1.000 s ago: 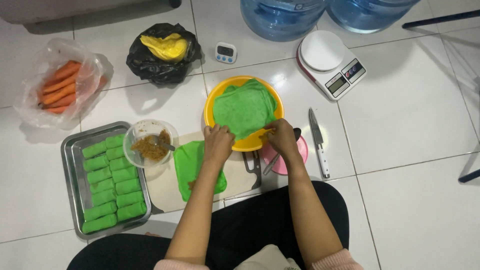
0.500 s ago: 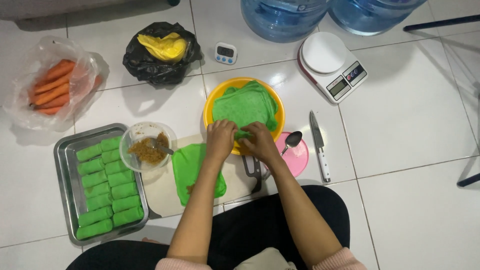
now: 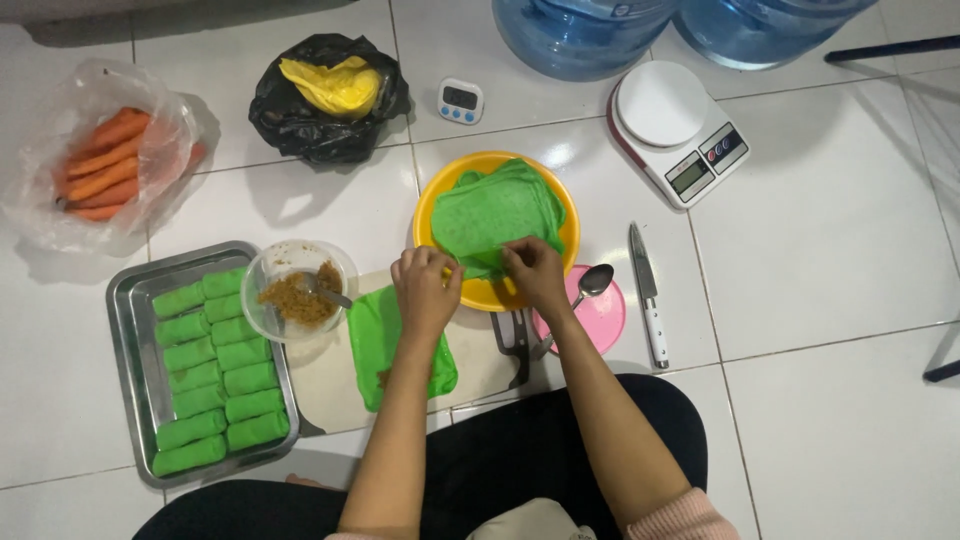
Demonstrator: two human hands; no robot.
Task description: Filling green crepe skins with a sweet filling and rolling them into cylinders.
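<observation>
A yellow bowl (image 3: 545,188) holds a stack of thin green crepes (image 3: 495,210). My left hand (image 3: 425,290) and my right hand (image 3: 535,270) both pinch the near edge of the top crepe at the bowl's front rim. Below my left hand a single green crepe (image 3: 375,345) lies flat on a pale cutting board (image 3: 330,380), with a bit of brown filling on it. A glass bowl (image 3: 270,275) of brown filling with a spoon stands left of my hands.
A metal tray (image 3: 130,330) of rolled green crepes sits at the left. A pink lid (image 3: 605,320) with a spoon, a knife (image 3: 648,290), a kitchen scale (image 3: 675,130), a timer (image 3: 460,100), a black bag (image 3: 320,95), a bag of carrots (image 3: 100,160) and water jugs (image 3: 590,30) surround them.
My right hand moved left from near the pink lid to the front of the crepe stack. Both hands now pinch the top crepe's edge.
</observation>
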